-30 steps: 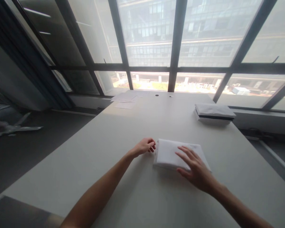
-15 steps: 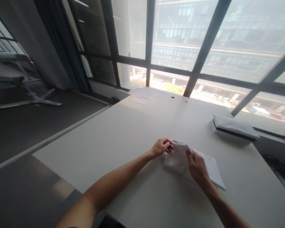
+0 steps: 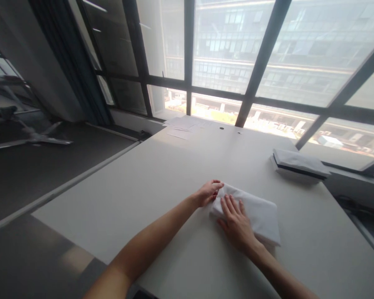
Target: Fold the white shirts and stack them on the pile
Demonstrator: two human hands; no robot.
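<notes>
A folded white cloth (image 3: 258,211) lies as a thick rectangle on the table in front of me. At its left end, my left hand (image 3: 209,193) has its fingers bent around the far corner and edge, closed on the fabric; some fingertips are hidden. My right hand (image 3: 237,220) rests palm down on the left part of the cloth, fingers stretched out and slightly spread.
The white table (image 3: 137,182) reaches to the window. A folded stack (image 3: 301,164) of white and dark layers lies at its right edge. Several paper sheets (image 3: 180,128) lie at the far left corner, and a chair base (image 3: 34,135) stands on the floor.
My right hand has let go of the raised flap and now lies flat on the cloth. The flap is folded down. My left hand stays at the left end.
</notes>
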